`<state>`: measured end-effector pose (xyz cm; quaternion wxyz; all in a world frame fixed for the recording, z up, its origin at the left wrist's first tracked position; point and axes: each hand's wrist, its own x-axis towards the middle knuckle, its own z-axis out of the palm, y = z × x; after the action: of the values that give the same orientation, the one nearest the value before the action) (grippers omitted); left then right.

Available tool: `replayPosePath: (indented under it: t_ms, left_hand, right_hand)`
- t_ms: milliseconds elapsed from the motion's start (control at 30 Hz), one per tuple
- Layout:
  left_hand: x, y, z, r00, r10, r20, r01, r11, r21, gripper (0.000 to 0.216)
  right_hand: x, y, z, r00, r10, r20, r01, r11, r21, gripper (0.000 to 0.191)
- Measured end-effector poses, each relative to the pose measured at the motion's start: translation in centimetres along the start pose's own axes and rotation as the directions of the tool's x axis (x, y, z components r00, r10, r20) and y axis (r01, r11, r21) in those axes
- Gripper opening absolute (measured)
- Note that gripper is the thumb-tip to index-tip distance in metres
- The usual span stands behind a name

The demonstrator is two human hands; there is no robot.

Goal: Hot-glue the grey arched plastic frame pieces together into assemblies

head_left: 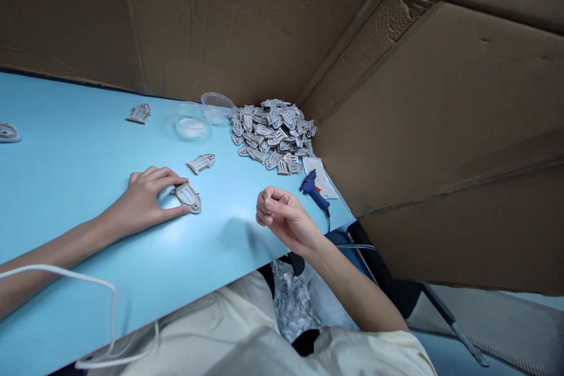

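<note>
Okay, my left hand (141,202) pinched the end of a grey arched piece (189,197) lying lengthwise to its right, while my right hand (285,220) curled empty, nearer the glue gun (312,191).

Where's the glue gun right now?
In the head view, the blue glue gun lies right of the right hand, just below the pile of arched pieces.

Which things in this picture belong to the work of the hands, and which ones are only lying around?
In the work: left hand touching a grey arched piece; right hand, curled, near a blue hot glue gun; pile of matching pieces.

Lying about: clear plastic bowl; cardboard wall; white cable.
</note>
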<state>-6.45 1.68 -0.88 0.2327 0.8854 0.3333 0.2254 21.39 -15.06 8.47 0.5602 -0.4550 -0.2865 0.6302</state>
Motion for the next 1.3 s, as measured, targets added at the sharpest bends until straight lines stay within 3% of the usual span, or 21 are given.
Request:
replayPosePath:
  t_ms: [367, 500, 600, 667, 700, 733, 767, 833, 900, 933, 967, 1000, 1033, 1067, 1100, 1133, 1167, 1233, 1300]
  left_hand:
    - [0.1, 0.0, 0.3, 0.999, -0.037, 0.011, 0.037, 0.999, -0.015, 0.058]
    - [0.1, 0.1, 0.4, 0.999, -0.049, 0.016, 0.05, 0.999, -0.021, 0.055]
    - [0.1, 0.3, 0.3, 0.998, -0.05, 0.024, 0.051, 0.998, -0.037, 0.053]
    - [0.1, 0.6, 0.2, 0.999, -0.044, 0.027, 0.046, 0.998, -0.054, 0.052]
    - [0.1, 0.7, 0.1, 0.999, -0.039, 0.028, 0.041, 0.997, -0.061, 0.051]
    - [0.2, 0.9, 0.0, 0.999, -0.036, 0.03, 0.037, 0.997, -0.066, 0.051]
    - [0.2, 1.0, -0.1, 0.999, -0.035, 0.037, 0.038, 0.997, -0.069, 0.051]
    - [0.2, 1.2, -0.1, 0.998, -0.044, 0.053, 0.048, 0.996, -0.074, 0.051]
    - [0.2, 1.2, 0.1, 0.997, -0.051, 0.052, 0.055, 0.995, -0.08, 0.051]
    - [0.2, 1.1, 0.2, 0.998, -0.047, 0.045, 0.051, 0.995, -0.081, 0.05]
    - [0.1, 1.1, 0.4, 0.999, -0.04, 0.035, 0.043, 0.996, -0.082, 0.05]
    - [0.1, 1.0, 0.5, 0.999, -0.03, 0.024, 0.032, 0.996, -0.082, 0.049]
    - [0.1, 0.9, 0.6, 1.0, -0.023, 0.017, 0.024, 0.996, -0.081, 0.049]
    - [0.1, 0.9, 0.7, 1.0, -0.021, 0.013, 0.022, 0.996, -0.081, 0.049]
    - [0.1, 0.9, 0.7, 1.0, -0.023, 0.015, 0.024, 0.996, -0.084, 0.049]
    - [0.1, 0.9, 0.6, 0.999, -0.028, 0.021, 0.03, 0.996, -0.088, 0.049]
    - [0.1, 1.0, 0.5, 0.999, -0.034, 0.03, 0.037, 0.995, -0.092, 0.049]
    - [0.2, 1.2, 0.3, 0.997, -0.045, 0.058, 0.051, 0.994, -0.098, 0.05]
    - [0.3, 1.4, 0.1, 0.995, -0.057, 0.079, 0.065, 0.993, -0.1, 0.05]
  right_hand:
    - [-0.1, -0.1, -0.1, 1.0, -0.009, -0.006, 0.009, 0.999, -0.05, 0.045]
    - [1.4, 0.3, -0.6, 0.999, -0.049, -0.004, 0.048, 0.992, -0.12, 0.049]
    - [3.4, -0.8, -0.4, 0.99, -0.14, -0.004, 0.136, 0.965, -0.225, 0.062]
    - [4.4, -3.0, 0.5, 0.952, -0.304, 0.027, 0.298, 0.907, -0.299, 0.067]
    - [4.6, -4.6, 1.2, 0.901, -0.432, 0.051, 0.424, 0.846, -0.324, 0.067]
    - [4.8, -6.3, 1.9, 0.815, -0.574, 0.081, 0.564, 0.752, -0.341, 0.064]
    - [5.1, -8.1, 2.6, 0.686, -0.72, 0.104, 0.703, 0.62, -0.35, 0.061]
    - [6.3, -11.4, 3.7, 0.365, -0.923, 0.124, 0.86, 0.283, -0.425, 0.059]
    - [9.1, -13.3, 4.3, 0.023, -0.99, 0.136, 0.841, -0.054, -0.538, 0.054]
    - [11.1, -13.6, 4.3, -0.115, -0.985, 0.132, 0.785, -0.171, -0.595, 0.052]
    - [13.5, -13.5, 4.3, -0.17, -0.978, 0.123, 0.724, -0.208, -0.658, 0.05]
    - [16.1, -13.0, 4.2, -0.096, -0.988, 0.117, 0.676, -0.151, -0.721, 0.048]
    - [18.7, -12.2, 4.0, 0.101, -0.986, 0.131, 0.616, -0.041, -0.787, 0.044]
    - [21.1, -11.3, 3.8, 0.363, -0.921, 0.144, 0.531, 0.078, -0.844, 0.039]
    - [23.2, -10.4, 3.5, 0.621, -0.77, 0.144, 0.425, 0.177, -0.888, 0.031]
    - [24.8, -9.6, 3.1, 0.698, -0.702, 0.143, 0.392, 0.207, -0.896, 0.022]
    - [26.0, -9.0, 2.6, 0.738, -0.661, 0.136, 0.366, 0.224, -0.903, 0.015]
    - [26.8, -8.3, 1.5, 0.743, -0.659, 0.116, 0.352, 0.237, -0.905, 0.012]
    - [25.9, -8.1, 0.3, 0.746, -0.66, 0.092, 0.383, 0.312, -0.869, 0.018]
